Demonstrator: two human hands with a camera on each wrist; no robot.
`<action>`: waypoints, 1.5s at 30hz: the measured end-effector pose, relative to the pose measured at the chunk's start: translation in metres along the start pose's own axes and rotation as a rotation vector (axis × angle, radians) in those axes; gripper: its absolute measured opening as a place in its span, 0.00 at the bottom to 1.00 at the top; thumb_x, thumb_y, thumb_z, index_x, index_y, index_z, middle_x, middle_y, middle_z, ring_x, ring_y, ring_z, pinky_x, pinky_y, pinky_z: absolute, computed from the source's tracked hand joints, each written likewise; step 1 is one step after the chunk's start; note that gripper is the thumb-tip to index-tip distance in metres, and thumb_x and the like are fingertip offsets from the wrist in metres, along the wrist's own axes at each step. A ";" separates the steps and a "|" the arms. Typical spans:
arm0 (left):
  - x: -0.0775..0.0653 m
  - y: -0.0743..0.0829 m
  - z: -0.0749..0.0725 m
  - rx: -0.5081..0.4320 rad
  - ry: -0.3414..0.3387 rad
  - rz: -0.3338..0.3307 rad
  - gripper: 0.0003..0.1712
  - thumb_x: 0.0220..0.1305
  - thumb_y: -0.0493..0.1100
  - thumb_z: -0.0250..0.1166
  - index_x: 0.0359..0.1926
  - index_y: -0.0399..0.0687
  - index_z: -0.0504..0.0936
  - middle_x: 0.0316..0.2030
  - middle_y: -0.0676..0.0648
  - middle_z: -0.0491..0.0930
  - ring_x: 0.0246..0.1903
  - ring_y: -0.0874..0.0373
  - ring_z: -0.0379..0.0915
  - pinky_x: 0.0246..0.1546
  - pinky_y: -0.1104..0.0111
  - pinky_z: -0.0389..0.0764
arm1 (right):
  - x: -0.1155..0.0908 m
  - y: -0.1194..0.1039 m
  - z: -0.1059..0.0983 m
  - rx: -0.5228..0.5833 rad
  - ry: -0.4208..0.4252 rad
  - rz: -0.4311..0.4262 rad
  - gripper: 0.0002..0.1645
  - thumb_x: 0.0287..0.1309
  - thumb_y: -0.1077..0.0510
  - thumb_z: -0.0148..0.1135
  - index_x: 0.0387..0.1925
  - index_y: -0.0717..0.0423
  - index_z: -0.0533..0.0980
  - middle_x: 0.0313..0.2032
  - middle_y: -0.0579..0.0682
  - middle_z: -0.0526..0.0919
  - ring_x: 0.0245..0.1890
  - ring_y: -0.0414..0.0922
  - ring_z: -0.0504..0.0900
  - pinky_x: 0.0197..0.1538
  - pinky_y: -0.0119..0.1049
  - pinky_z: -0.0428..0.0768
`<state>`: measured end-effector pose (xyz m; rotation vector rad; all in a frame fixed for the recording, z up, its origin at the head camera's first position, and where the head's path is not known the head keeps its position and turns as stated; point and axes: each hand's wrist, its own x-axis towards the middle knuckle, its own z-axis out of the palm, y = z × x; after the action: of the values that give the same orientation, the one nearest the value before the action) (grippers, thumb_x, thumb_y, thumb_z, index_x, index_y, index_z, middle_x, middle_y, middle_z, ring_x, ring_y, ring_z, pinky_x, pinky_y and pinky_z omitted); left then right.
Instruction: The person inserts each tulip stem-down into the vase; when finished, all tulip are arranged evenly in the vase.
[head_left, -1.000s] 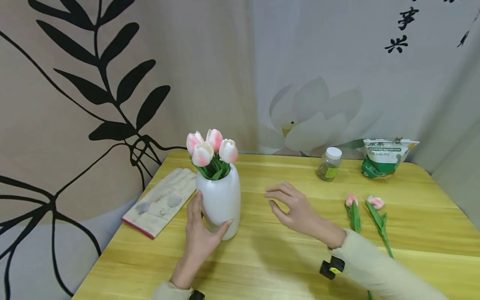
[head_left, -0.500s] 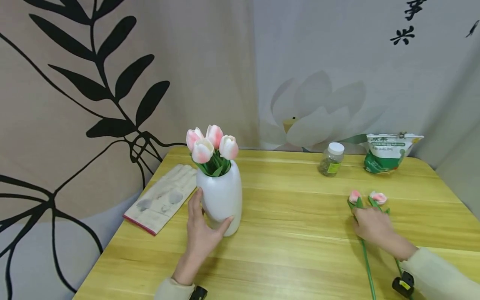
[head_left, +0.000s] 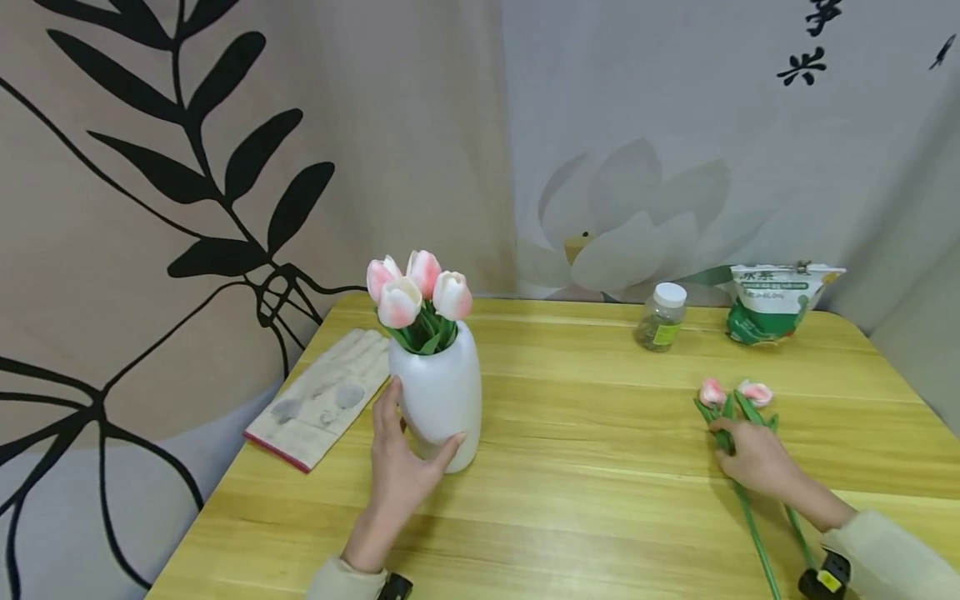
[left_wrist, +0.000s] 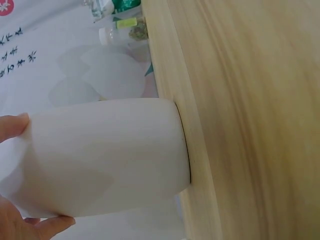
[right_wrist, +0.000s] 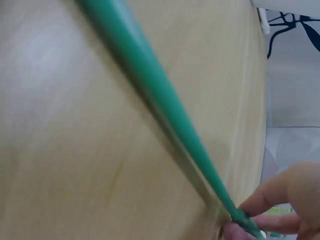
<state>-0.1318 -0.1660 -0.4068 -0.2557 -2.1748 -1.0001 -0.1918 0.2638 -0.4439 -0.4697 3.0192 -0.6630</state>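
A white vase (head_left: 438, 400) stands upright on the table, with several pink-and-white tulips (head_left: 420, 292) in its mouth. My left hand (head_left: 401, 471) grips its lower front, thumb on one side and fingers on the other; the left wrist view shows the vase (left_wrist: 100, 155) between them. At the right, my right hand (head_left: 757, 458) pinches the green stem of one loose tulip (head_left: 712, 393) just under its leaves. In the right wrist view that stem (right_wrist: 165, 95) runs from the fingertips close over the table. A second tulip (head_left: 755, 393) lies beside it, partly behind the hand.
A folded pale cloth-like item (head_left: 326, 400) with a red edge lies left of the vase. At the back right stand a white-capped jar (head_left: 662, 318) and a green-and-white bag (head_left: 776, 304). A printed curtain (head_left: 420, 125) hangs behind the table (head_left: 585, 500).
My right hand has moved from beside the vase over to the loose tulips and taken one stem between its fingers. The left hand stays on the vase.
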 end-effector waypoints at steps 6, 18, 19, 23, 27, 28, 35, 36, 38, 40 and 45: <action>0.000 0.001 0.000 -0.002 0.002 -0.018 0.61 0.33 0.37 0.76 0.66 0.44 0.46 0.59 0.33 0.54 0.56 0.36 0.58 0.44 0.44 0.74 | 0.001 -0.003 -0.003 0.068 0.007 0.039 0.23 0.48 0.67 0.55 0.49 0.73 0.69 0.11 0.43 0.64 0.08 0.32 0.52 0.11 0.19 0.54; -0.001 0.000 0.001 0.006 0.003 -0.011 0.62 0.32 0.36 0.76 0.66 0.43 0.45 0.59 0.32 0.54 0.56 0.36 0.58 0.43 0.43 0.74 | 0.016 -0.036 -0.021 0.236 0.284 -0.061 0.24 0.53 0.63 0.58 0.53 0.62 0.70 0.28 0.52 0.76 0.22 0.27 0.72 0.19 0.24 0.72; -0.001 0.000 0.001 0.005 0.004 -0.013 0.62 0.32 0.36 0.76 0.66 0.43 0.45 0.59 0.32 0.54 0.56 0.36 0.58 0.43 0.43 0.74 | 0.018 -0.040 -0.023 0.255 0.312 -0.082 0.24 0.53 0.63 0.59 0.53 0.62 0.70 0.28 0.52 0.77 0.24 0.26 0.73 0.22 0.22 0.74; -0.002 0.000 0.002 0.007 0.003 -0.007 0.62 0.32 0.36 0.76 0.66 0.43 0.45 0.58 0.31 0.54 0.55 0.35 0.58 0.43 0.42 0.74 | 0.023 -0.052 -0.032 0.330 0.395 -0.140 0.26 0.50 0.64 0.61 0.53 0.60 0.70 0.29 0.49 0.77 0.28 0.22 0.74 0.31 0.16 0.77; -0.001 -0.001 0.002 0.008 0.007 0.003 0.62 0.31 0.36 0.76 0.66 0.43 0.45 0.58 0.32 0.54 0.55 0.36 0.58 0.42 0.42 0.74 | 0.030 -0.061 -0.040 0.409 0.444 -0.198 0.28 0.47 0.67 0.62 0.54 0.61 0.70 0.28 0.42 0.76 0.30 0.23 0.75 0.34 0.14 0.76; -0.001 -0.001 0.002 0.009 0.009 0.008 0.62 0.32 0.36 0.76 0.65 0.43 0.45 0.58 0.32 0.54 0.55 0.36 0.58 0.42 0.42 0.74 | 0.032 -0.064 -0.043 0.428 0.457 -0.214 0.28 0.47 0.68 0.62 0.53 0.61 0.70 0.29 0.41 0.76 0.30 0.24 0.75 0.35 0.14 0.76; 0.000 -0.004 -0.001 0.012 0.023 0.014 0.62 0.31 0.36 0.76 0.65 0.42 0.46 0.58 0.32 0.54 0.55 0.37 0.58 0.41 0.42 0.75 | 0.049 -0.098 -0.059 0.565 0.538 -0.383 0.30 0.44 0.75 0.60 0.53 0.65 0.69 0.32 0.44 0.76 0.31 0.28 0.77 0.35 0.17 0.78; -0.001 -0.004 -0.002 0.013 0.024 0.010 0.62 0.32 0.37 0.76 0.65 0.43 0.46 0.58 0.32 0.55 0.55 0.37 0.58 0.41 0.42 0.75 | 0.051 -0.105 -0.061 0.588 0.547 -0.412 0.30 0.43 0.76 0.60 0.53 0.66 0.69 0.32 0.44 0.76 0.32 0.28 0.77 0.35 0.17 0.78; -0.001 -0.004 -0.002 0.019 0.028 0.008 0.62 0.31 0.36 0.76 0.65 0.43 0.46 0.58 0.32 0.55 0.55 0.36 0.59 0.40 0.42 0.75 | 0.055 -0.120 -0.064 0.619 0.565 -0.469 0.31 0.42 0.77 0.60 0.53 0.67 0.68 0.33 0.44 0.76 0.33 0.29 0.77 0.36 0.18 0.78; -0.002 -0.003 -0.002 0.026 0.029 0.008 0.62 0.30 0.37 0.76 0.65 0.42 0.47 0.57 0.31 0.55 0.54 0.36 0.59 0.38 0.42 0.76 | 0.058 -0.137 -0.066 0.643 0.588 -0.528 0.31 0.42 0.78 0.60 0.53 0.68 0.68 0.32 0.43 0.77 0.33 0.29 0.77 0.36 0.18 0.79; -0.002 -0.002 0.000 0.030 0.023 0.013 0.62 0.30 0.37 0.77 0.65 0.43 0.47 0.58 0.31 0.55 0.54 0.35 0.59 0.37 0.44 0.77 | 0.065 -0.185 -0.081 0.722 0.695 -0.719 0.28 0.41 0.76 0.61 0.50 0.73 0.69 0.32 0.46 0.78 0.32 0.33 0.79 0.35 0.21 0.79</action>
<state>-0.1311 -0.1671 -0.4093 -0.2431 -2.1628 -0.9585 -0.2073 0.1181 -0.2908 -1.5205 2.6954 -2.2265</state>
